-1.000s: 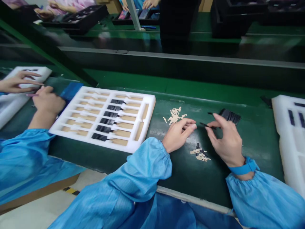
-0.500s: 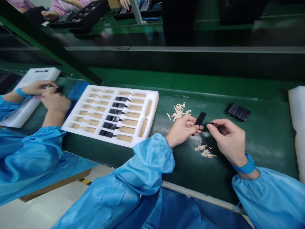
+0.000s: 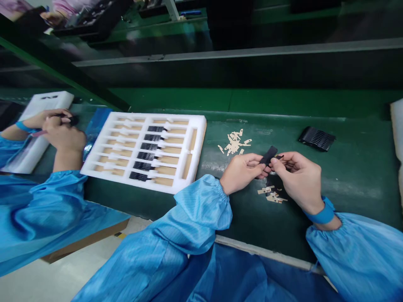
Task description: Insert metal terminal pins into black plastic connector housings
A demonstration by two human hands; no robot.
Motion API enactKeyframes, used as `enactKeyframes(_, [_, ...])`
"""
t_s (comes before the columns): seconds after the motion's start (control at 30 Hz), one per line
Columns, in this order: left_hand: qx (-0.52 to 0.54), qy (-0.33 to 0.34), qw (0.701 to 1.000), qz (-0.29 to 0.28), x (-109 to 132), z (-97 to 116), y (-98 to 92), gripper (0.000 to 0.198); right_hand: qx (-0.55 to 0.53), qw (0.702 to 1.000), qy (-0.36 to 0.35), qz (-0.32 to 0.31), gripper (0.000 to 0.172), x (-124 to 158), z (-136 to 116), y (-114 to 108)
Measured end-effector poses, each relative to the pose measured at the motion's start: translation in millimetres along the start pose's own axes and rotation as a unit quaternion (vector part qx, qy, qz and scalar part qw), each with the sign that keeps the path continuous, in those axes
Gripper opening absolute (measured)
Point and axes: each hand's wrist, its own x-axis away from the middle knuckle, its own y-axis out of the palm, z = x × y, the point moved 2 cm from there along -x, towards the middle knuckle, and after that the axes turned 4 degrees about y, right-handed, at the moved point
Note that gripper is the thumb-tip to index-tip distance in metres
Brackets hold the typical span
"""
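My left hand (image 3: 242, 171) is closed on a flat black rectangular part (image 3: 268, 155), which tilts up to the right from its fingers. Right against it, my right hand (image 3: 297, 176) pinches a small dark piece (image 3: 278, 157), mostly hidden by the fingertips, so its kind does not show. Behind my left hand lies a loose pile of small cream-coloured flat pieces (image 3: 234, 143). More such pieces (image 3: 274, 196), some with dark spots, lie on the green mat below my hands. Further right rests a black ribbed part (image 3: 316, 139).
A white foam tray (image 3: 185, 184) to the left holds several black comb-like parts (image 3: 146, 156) in its slots. At far left, a co-worker's hands (image 3: 61, 130) work beside another white foam block (image 3: 59, 98). White foam (image 3: 397, 121) stands at the right edge. A green post (image 3: 63, 63) slants behind.
My right hand has moved left and the small dark piece now meets the black rectangular part. The view has shifted slightly. The co-worker's hands have moved a little.
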Motion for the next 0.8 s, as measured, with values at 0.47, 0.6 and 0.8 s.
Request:
enactKeyframes(0.47, [-0.003,0.001,1.000,0.006,0.9,2.1,1.3,0.016,0.035,0.999,-0.015,0.000,0.011,-0.6,-1.3,-1.5])
enactKeyframes(0.6, [-0.006,0.002,1.000,0.010,0.4,0.0,1.2,0.018,0.029,1.000,-0.011,0.002,0.012,-1.0,0.5,-0.6])
enactKeyframes(0.8, [0.004,0.011,1.000,0.001,-0.4,-1.7,1.2,0.021,0.030,0.999,-0.020,0.006,0.012,-1.7,1.6,-0.2])
